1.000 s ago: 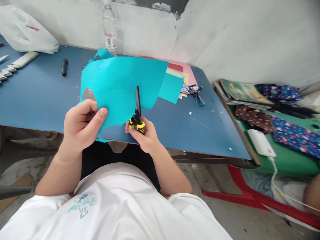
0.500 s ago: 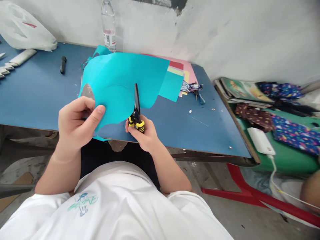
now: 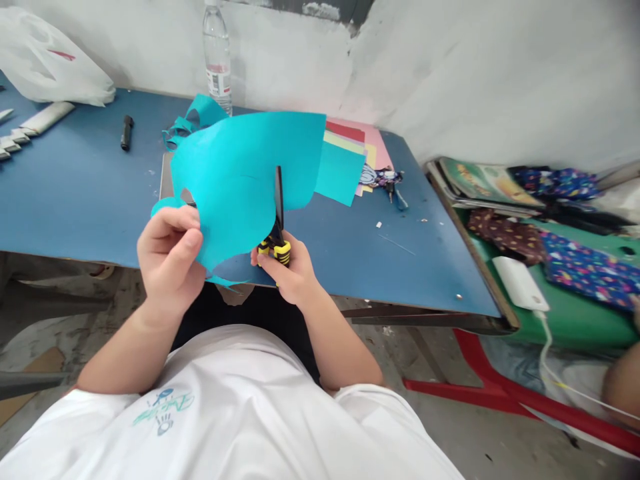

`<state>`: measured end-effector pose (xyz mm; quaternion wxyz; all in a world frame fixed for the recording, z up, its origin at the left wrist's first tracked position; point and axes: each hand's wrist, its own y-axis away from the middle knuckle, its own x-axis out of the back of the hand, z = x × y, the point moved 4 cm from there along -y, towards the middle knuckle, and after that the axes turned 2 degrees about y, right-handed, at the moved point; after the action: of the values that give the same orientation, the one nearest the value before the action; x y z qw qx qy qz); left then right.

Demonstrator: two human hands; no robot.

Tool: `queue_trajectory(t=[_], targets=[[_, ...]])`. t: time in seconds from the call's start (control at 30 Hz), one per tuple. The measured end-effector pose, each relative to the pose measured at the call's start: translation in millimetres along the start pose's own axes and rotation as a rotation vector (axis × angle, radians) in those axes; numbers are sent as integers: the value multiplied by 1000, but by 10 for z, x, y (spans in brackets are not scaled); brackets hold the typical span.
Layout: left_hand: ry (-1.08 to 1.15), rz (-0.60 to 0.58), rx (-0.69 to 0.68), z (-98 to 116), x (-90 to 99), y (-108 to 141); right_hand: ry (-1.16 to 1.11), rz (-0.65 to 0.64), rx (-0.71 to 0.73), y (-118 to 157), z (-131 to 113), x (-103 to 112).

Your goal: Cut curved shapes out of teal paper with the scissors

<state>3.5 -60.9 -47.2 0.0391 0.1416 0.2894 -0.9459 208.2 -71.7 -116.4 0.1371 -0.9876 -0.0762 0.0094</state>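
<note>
Taking the held sheet of turquoise paper (image 3: 245, 173) as the clock's centre, the left hand (image 3: 173, 257) sits between seven and eight o'clock, thumb pressed to curled fingers, pinching the paper's edge beside a cut-out hole. At five o'clock the right hand (image 3: 295, 270) is wrapped around the black-and-yellow handles of the scissors (image 3: 274, 248). One dark blade points to twelve in front of the sheet (the other seems to be behind it, hidden from this angle). The paper is raised over the front of the blue table (image 3: 75, 207). Curly turquoise offcuts (image 3: 204, 110) lie at ten, a plastic bottle (image 3: 217, 57) stands between eleven and twelve, and coloured papers (image 3: 343, 172) are spread at three.
</note>
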Motion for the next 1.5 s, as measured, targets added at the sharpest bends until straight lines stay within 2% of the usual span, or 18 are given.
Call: queue_trajectory(t=[0.1,0.17,0.27,0.33,0.47,0.6,0.73,1.07,1.13,1.27,1.5], targets=[[97,-30,-16,-136,-49,192,2,1,2,-8,-12,10],[105,-100,-43,-226,-77,310,4,4,30,-15,-39,19],[14,-288,-76,-343,-165,436,-9,-4,69,-24,-77,19],[-57,-325,-74,-385,-212,464,-14,0,70,-28,-83,19],[-114,-168,-17,-315,-251,394,30,14,41,-27,-71,22],[-131,-72,52,-168,-323,277,15,6,19,-21,-57,18],[-84,27,103,-112,-356,222,-11,-4,13,-22,-66,9],[-19,-147,171,-83,-384,161,-66,-58,10,-23,-82,-3],[-37,-138,177,-111,-340,156,-72,-73,7,-17,-86,-4],[-63,-37,193,-199,-233,170,-53,-80,-1,-18,-99,1],[-59,3,213,-309,-220,224,-23,-70,-21,-39,-118,-7]])
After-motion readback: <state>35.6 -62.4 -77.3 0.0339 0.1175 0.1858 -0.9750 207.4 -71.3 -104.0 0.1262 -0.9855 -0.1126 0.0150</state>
